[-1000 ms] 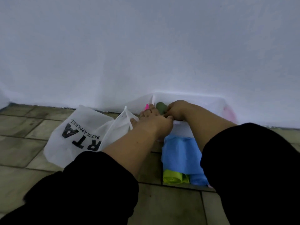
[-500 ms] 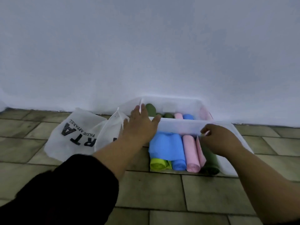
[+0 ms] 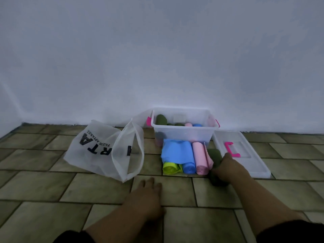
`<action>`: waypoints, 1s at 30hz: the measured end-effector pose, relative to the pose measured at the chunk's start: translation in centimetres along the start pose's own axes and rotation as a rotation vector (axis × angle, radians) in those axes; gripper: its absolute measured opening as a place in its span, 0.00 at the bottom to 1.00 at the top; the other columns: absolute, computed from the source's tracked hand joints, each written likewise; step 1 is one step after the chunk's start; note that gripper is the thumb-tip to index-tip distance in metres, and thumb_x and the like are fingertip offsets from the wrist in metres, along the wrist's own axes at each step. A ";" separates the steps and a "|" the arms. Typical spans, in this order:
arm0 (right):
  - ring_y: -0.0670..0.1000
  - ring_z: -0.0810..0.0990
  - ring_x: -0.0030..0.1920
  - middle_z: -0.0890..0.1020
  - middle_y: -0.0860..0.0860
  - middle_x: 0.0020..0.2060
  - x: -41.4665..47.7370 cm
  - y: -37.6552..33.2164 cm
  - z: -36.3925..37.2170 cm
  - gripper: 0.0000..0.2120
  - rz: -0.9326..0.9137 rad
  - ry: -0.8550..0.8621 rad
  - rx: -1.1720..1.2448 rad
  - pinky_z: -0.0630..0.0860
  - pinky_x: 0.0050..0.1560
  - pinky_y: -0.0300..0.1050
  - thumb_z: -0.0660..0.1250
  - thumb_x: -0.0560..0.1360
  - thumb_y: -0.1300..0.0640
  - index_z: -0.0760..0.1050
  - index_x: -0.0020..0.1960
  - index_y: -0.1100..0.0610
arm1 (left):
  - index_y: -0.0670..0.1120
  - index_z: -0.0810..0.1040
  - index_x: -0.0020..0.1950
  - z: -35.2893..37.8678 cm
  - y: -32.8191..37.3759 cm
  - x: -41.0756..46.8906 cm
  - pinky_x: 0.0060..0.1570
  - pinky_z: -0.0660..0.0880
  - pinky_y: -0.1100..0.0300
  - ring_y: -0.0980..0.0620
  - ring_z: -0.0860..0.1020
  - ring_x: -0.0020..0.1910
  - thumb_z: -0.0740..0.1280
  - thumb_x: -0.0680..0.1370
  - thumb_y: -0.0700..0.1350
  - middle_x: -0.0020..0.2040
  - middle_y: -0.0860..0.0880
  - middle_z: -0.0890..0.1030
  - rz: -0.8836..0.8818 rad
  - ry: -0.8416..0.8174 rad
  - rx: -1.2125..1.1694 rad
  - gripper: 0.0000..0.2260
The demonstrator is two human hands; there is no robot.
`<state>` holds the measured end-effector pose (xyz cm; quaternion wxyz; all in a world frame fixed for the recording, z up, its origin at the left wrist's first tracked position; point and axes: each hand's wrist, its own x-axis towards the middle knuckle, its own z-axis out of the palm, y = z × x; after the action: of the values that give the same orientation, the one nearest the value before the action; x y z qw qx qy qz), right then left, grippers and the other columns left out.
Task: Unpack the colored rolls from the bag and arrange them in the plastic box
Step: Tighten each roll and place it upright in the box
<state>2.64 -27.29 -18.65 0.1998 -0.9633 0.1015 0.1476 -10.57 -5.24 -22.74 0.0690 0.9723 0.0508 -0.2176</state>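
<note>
Green roll (image 3: 214, 154) sits in the right hand (image 3: 229, 170), its fingers wrapped round it. Left hand (image 3: 147, 195) rests flat on the floor (image 3: 87, 190), fingers straight.

Wall (image 3: 157, 58): plain, pale bluish-white, unmarked; rises beyond the left hand (image 3: 147, 195) and right hand (image 3: 228, 170), filling the upper half of the view.
Side wall (image 3: 7, 109): same finish; meets it at a corner far to the left of the left hand.
Floor (image 3: 43, 190): oblong olive-brown tiles, mottled, laid in staggered rows with dark grout; runs under and around both hands.
Wall foot (image 3: 52, 124): thin dark seam.
Light: dim, cool, even; shadows soft.
</note>
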 end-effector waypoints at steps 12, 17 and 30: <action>0.50 0.77 0.46 0.78 0.52 0.51 -10.2 1.1 3.3 0.33 -0.134 -0.160 -0.039 0.77 0.49 0.45 0.73 0.61 0.45 0.65 0.60 0.54 | 0.47 0.50 0.78 -0.6 0.8 -0.8 0.72 0.56 0.44 0.42 0.50 0.77 0.64 0.76 0.58 0.79 0.43 0.48 -0.040 -0.013 -0.042 0.37; 0.53 0.79 0.55 0.79 0.54 0.57 -10.3 0.0 4.8 0.43 -0.202 -0.119 -0.045 0.76 0.54 0.45 0.71 0.66 0.47 0.52 0.72 0.58 | 0.46 0.66 0.72 -1.7 2.9 -1.8 0.63 0.68 0.57 0.47 0.70 0.66 0.63 0.76 0.48 0.70 0.47 0.68 0.050 0.275 -0.429 0.24; 0.48 0.78 0.52 0.76 0.47 0.55 -10.5 -0.4 7.9 0.27 -0.500 0.069 0.094 0.74 0.51 0.40 0.69 0.66 0.44 0.67 0.62 0.48 | 0.42 0.77 0.54 -1.9 6.4 -0.4 0.49 0.75 0.54 0.46 0.78 0.48 0.67 0.78 0.48 0.50 0.43 0.80 -0.282 -0.100 -1.717 0.10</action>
<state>-8.99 -22.20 -21.99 0.2712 -0.9526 -0.1263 0.0560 -9.28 -11.28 -20.15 0.7527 0.5580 0.3141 -0.1530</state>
